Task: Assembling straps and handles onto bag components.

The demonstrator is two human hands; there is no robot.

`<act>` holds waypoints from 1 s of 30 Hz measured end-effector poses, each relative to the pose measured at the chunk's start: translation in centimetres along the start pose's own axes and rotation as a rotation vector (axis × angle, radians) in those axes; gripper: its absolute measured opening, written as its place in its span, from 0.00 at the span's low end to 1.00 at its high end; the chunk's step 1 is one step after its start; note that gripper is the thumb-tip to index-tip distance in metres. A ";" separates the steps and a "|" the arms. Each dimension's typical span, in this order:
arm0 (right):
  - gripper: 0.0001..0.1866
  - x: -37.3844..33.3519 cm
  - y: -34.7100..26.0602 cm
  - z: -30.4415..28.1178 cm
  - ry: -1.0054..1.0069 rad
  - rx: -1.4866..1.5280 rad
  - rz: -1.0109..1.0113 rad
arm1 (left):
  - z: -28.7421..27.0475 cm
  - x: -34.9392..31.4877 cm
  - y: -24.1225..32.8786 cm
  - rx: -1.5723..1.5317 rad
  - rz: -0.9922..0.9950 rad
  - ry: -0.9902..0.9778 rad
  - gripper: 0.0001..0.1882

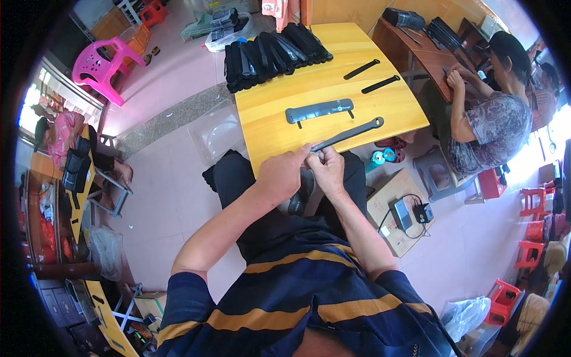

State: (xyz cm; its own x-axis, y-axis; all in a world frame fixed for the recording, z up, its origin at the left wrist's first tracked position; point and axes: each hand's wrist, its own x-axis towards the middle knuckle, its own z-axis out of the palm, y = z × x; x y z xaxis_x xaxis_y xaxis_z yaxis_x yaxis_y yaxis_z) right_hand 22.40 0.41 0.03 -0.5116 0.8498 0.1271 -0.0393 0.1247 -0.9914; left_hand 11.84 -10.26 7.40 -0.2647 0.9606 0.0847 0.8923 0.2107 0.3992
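The pink floor [160,184] spreads widest, leaving a broad stretch of room left of the person's legs. The yellow table [264,128] comes next; its near edge runs on a slant just in front of the lap, and its right corner points toward a co-worker [496,128] seated at another table on the far right. A pink chair [98,68] stands far left, well apart from the table. The pile of black straps [276,53] fills the table's far left part, reaching the left edge. A cardboard box [380,208] sits on the floor to the right of the knees. The left hand [282,172] and right hand [327,171] meet at the near edge, fingers closed together on the near end of a long dark strap [351,132]; their exact grip is partly hidden. That strap points right and away over the wood, its rounded, holed end well inside the right corner. Beyond it lies a grey pouch [319,111], with yellow surface showing on its left and right. Smallest, two short black straps [361,69] [380,84] lie side by side, apart, near the far right edge.
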 end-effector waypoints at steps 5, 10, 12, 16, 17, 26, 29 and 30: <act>0.04 -0.2 -0.7 -0.4 -0.022 -0.092 -0.006 | 0.2 0.2 -0.9 -0.058 0.103 0.084 0.22; 0.04 0.2 -1.1 0.0 -0.085 0.022 0.075 | -0.1 0.1 -1.2 0.007 0.181 0.103 0.20; 0.03 0.6 -0.9 -0.3 -0.112 0.026 0.078 | -0.6 0.1 -1.1 0.068 0.193 0.090 0.20; 0.02 1.1 -0.9 -1.4 -0.201 -0.171 -0.070 | -1.6 0.1 -0.7 0.200 0.215 0.070 0.18; 0.02 1.1 -1.1 -1.7 -0.253 -0.155 -0.052 | -1.7 0.1 -0.7 0.219 0.220 0.083 0.17; 0.08 0.3 0.4 -1.9 -0.208 0.423 0.327 | -2.6 0.4 -1.1 -0.160 0.115 0.019 0.11; 0.09 0.4 1.2 -2.2 -0.213 0.419 0.299 | -1.4 1.3 -0.3 -0.144 0.157 0.104 0.14; 0.10 0.5 1.5 -2.7 -0.244 0.419 0.276 | -1.0 1.8 0.0 -0.155 0.191 0.099 0.14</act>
State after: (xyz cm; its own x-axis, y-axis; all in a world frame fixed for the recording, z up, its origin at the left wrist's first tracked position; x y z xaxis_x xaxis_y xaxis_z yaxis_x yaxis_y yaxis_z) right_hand 24.44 2.42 -1.27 -0.7330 0.6728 -0.1003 -0.1884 -0.3424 -0.9205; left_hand 10.98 -8.74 8.41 -0.1385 0.9561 0.2582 0.8648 -0.0102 0.5019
